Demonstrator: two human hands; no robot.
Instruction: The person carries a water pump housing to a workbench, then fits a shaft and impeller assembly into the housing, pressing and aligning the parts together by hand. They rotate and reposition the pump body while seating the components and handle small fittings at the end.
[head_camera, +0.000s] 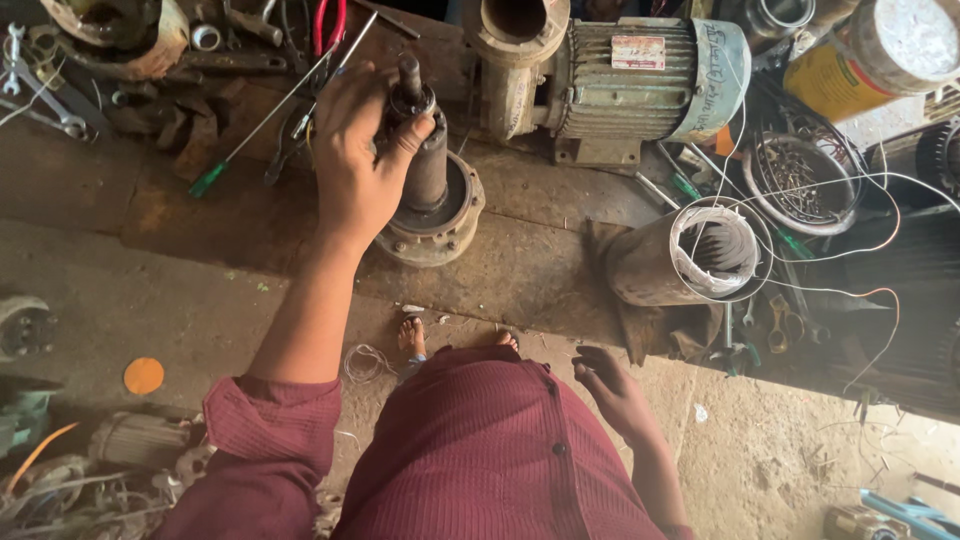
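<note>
- The left hand (358, 165) is raised over the surface (200, 215), fingers curled and clamped round the upper end of an upright shaft (422, 140), thumb pressed on its right side.
- The shaft rises from a round flanged base (440, 225) that stands on the surface, close to the near edge and roughly mid-way along it.
- The dark tip of the shaft pokes out above the fingers.
- The right hand (612, 392) hangs low, off the surface and below its near edge, over the floor (760, 460); its fingers are loosely bent and apart, holding nothing.
- Just right of the shaft, towards the far edge, lies a green ribbed motor (625, 85) with a pump mouth (515, 30) at its left end.
- Near the right end of the near edge lies a stator (690, 258), its open end showing windings, with thin wires (860, 215) trailing from it.
- A green-handled screwdriver (255, 130) lies slantwise left of the hand.
- Spanners (40, 95) sit at the far left corner.
- A yellow can (860, 60) stands at the far right corner.
- An orange disc (143, 375) lies on the floor at left.
- The person's bare foot (411, 336) shows under the near edge, above a maroon shirt (480, 450).
</note>
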